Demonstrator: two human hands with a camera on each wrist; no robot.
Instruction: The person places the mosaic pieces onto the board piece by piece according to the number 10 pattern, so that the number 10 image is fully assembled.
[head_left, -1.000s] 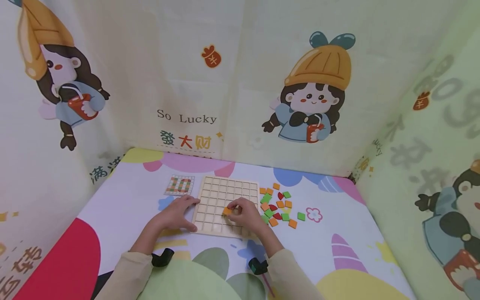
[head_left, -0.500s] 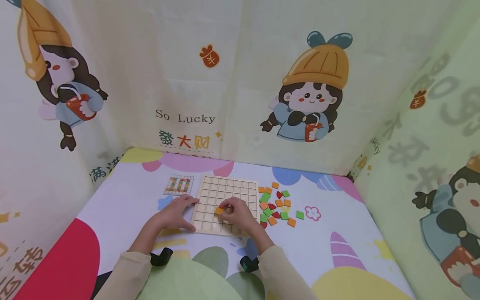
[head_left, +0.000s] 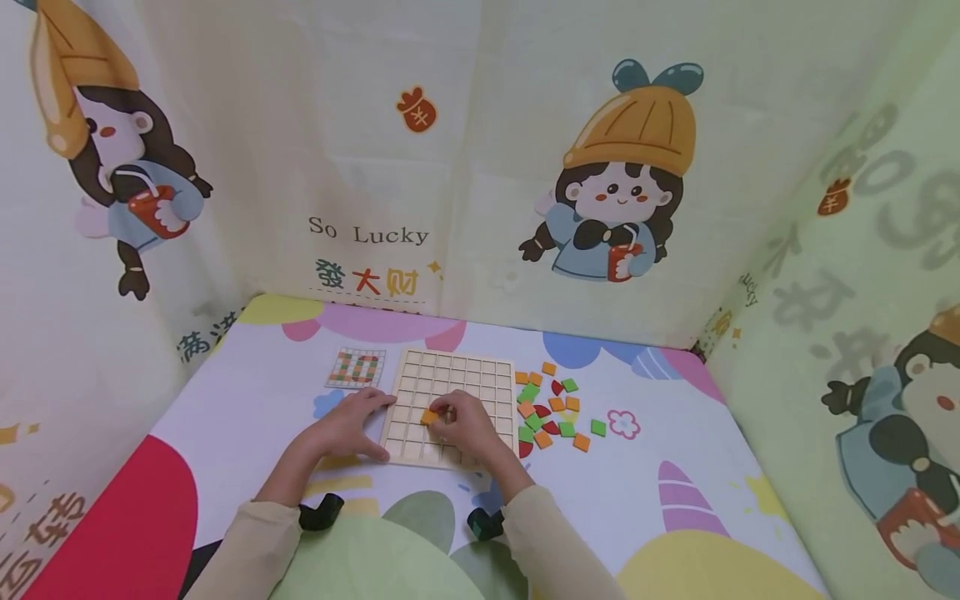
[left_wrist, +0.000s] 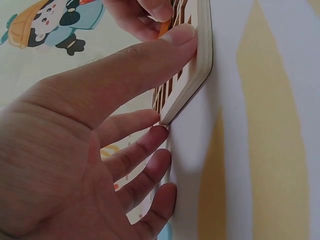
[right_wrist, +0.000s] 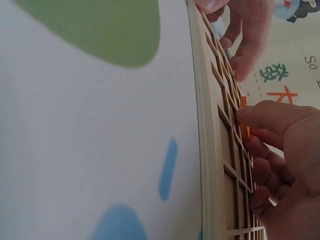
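The head view looks forward and down from above the person's chest, far enough back to take in the whole table (head_left: 247, 433), with the wooden grid board (head_left: 450, 408) at lower centre and curtain walls filling the upper frame. The left wrist view sits very close behind the left hand (left_wrist: 85, 150), facing along the tabletop at the board's corner (left_wrist: 192, 85) in the upper middle. The right wrist view is equally close, skimming the board's edge (right_wrist: 207, 150) with the right hand (right_wrist: 280, 160) at lower right. All three share the board.
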